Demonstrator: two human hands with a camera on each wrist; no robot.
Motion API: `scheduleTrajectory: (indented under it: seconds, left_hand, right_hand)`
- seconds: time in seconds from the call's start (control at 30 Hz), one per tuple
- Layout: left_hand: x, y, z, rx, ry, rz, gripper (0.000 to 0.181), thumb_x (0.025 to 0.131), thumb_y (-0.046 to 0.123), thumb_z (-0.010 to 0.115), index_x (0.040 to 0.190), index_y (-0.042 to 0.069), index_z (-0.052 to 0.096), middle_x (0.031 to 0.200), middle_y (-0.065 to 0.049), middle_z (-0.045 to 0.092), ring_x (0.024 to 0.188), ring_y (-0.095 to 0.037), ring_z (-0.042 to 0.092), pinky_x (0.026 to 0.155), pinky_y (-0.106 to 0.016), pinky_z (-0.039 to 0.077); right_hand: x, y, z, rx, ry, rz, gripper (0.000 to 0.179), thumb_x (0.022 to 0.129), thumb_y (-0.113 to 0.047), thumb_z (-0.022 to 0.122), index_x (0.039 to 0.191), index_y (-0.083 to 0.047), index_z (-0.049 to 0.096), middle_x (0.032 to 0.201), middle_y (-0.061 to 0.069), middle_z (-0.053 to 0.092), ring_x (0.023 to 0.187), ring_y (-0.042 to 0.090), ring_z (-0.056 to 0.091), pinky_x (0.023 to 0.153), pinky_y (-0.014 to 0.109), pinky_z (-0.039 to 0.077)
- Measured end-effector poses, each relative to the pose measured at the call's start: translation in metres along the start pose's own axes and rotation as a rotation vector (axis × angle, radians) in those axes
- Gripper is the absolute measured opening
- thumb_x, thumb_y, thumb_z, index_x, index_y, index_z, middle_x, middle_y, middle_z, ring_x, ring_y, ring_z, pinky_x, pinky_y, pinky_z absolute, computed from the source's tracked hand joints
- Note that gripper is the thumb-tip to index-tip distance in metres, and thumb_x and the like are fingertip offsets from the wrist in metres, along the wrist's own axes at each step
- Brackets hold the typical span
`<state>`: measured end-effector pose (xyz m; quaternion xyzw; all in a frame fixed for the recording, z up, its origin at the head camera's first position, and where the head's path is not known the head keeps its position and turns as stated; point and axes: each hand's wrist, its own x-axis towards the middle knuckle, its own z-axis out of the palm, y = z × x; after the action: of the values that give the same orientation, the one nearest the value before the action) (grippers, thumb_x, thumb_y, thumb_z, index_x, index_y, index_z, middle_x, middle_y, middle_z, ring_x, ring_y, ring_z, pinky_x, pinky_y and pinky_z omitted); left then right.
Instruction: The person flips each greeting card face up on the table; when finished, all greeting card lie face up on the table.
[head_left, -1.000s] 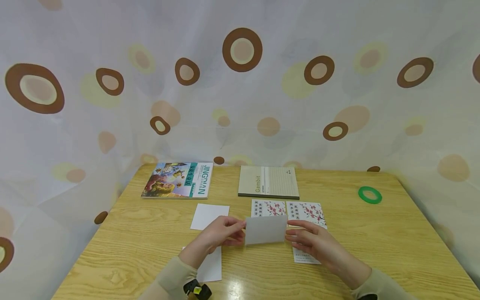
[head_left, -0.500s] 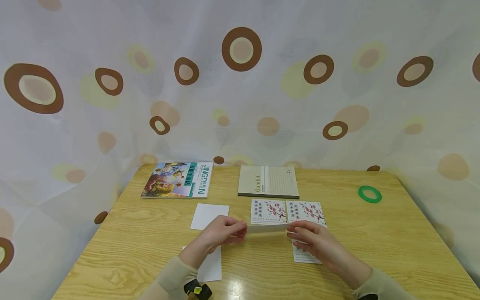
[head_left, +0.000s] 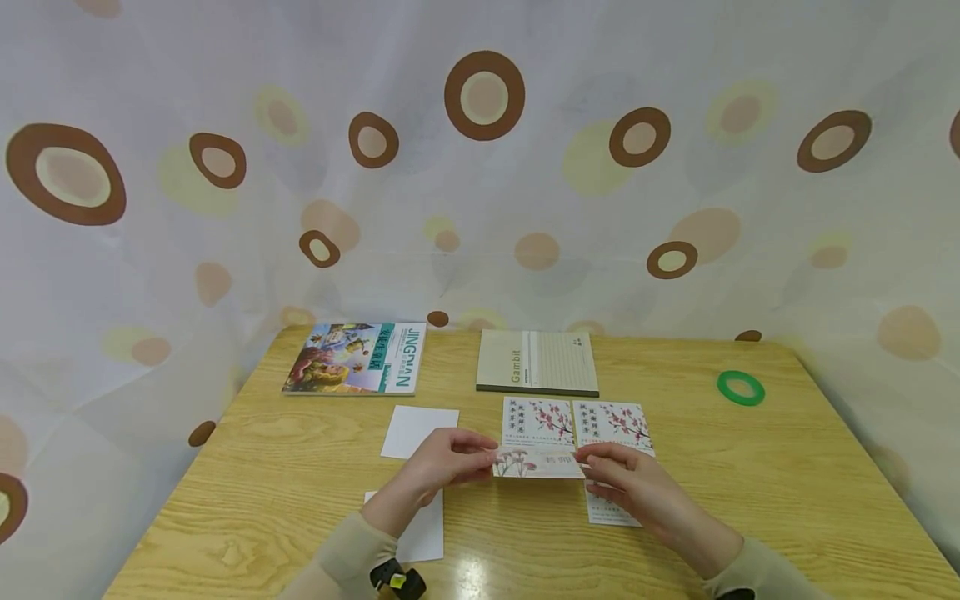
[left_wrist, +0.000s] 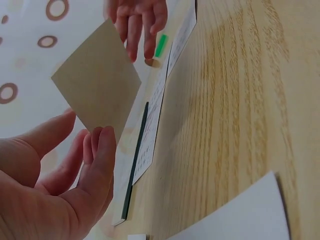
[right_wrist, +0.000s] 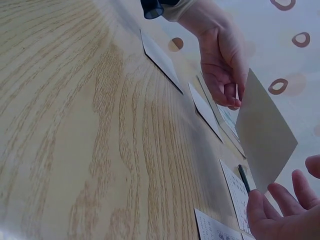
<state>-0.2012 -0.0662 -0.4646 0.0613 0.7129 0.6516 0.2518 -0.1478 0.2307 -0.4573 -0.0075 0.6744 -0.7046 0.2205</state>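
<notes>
My left hand point(head_left: 447, 460) pinches the left edge of a card point(head_left: 537, 465) above the table. At the card's right edge, the fingers and thumb of my right hand point(head_left: 632, 477) hold it too. Pale flowers and faint lettering show on its upper face in the head view; its underside looks plain in the left wrist view. Just beyond lie two cards with red blossoms, a left one point(head_left: 538, 420) and a right one point(head_left: 613, 423). A third printed card point(head_left: 611, 512) is partly covered by my right hand.
Two blank white cards lie at left, a far one point(head_left: 417, 429) and a near one point(head_left: 420, 533) partly under my left forearm. Behind are a picture book point(head_left: 352, 360) and a Gambit notebook point(head_left: 537, 362). A green tape roll point(head_left: 727, 393) lies at right.
The held card has tipped from its blank face, through nearly edge-on, to show its flowered face. Both hands keep their places at its edges.
</notes>
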Motion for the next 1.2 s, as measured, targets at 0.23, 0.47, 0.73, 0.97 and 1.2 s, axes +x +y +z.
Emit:
scheduleTrajectory:
  seconds: [0.23,0.47,0.73,0.97,1.2]
  left_hand:
    - [0.000,-0.001,0.001,-0.006,0.017,0.007,0.029,0.089,0.003,0.071,0.116,-0.006,0.067,0.093,-0.007,0.071,0.081,-0.013,0.071,0.082,-0.034,0.060]
    - [0.000,-0.002,0.002,0.056,0.053,-0.013,0.042,0.084,0.005,0.077,0.123,-0.001,0.063,0.095,-0.010,0.068,0.083,-0.015,0.069,0.080,-0.033,0.061]
    - [0.001,-0.003,0.005,0.050,0.087,-0.036,0.057,0.083,0.003,0.077,0.135,0.001,0.054,0.098,-0.013,0.067,0.078,-0.016,0.069,0.075,-0.033,0.061]
    - [0.002,-0.005,0.007,0.042,0.064,-0.057,0.047,0.085,0.000,0.074,0.129,-0.003,0.058,0.097,-0.012,0.065,0.076,-0.014,0.067,0.074,-0.031,0.061]
    - [0.000,-0.004,0.010,0.070,0.064,-0.066,0.046,0.084,0.000,0.075,0.127,-0.004,0.059,0.100,-0.014,0.064,0.076,-0.015,0.066,0.072,-0.030,0.061]
  right_hand:
    - [0.000,0.002,0.001,-0.013,-0.004,-0.013,0.051,0.102,-0.026,0.055,0.140,0.008,0.045,0.126,0.000,0.062,0.110,0.006,0.062,0.098,0.030,0.053]
    - [0.001,0.004,0.001,0.003,0.001,0.004,0.054,0.102,-0.023,0.056,0.142,0.010,0.041,0.128,0.003,0.062,0.112,0.009,0.064,0.098,0.030,0.053]
    - [-0.001,0.004,0.002,0.013,-0.004,0.036,0.061,0.101,-0.023,0.057,0.146,0.011,0.034,0.139,0.013,0.058,0.112,0.014,0.066,0.096,0.031,0.055]
    - [-0.001,0.003,0.001,0.024,0.008,0.069,0.063,0.100,-0.021,0.058,0.148,0.009,0.032,0.136,0.012,0.060,0.110,0.016,0.067,0.092,0.031,0.056]
    - [-0.001,0.002,0.002,-0.005,0.026,0.097,0.063,0.101,-0.025,0.057,0.148,0.008,0.031,0.136,0.015,0.060,0.110,0.022,0.068,0.091,0.033,0.057]
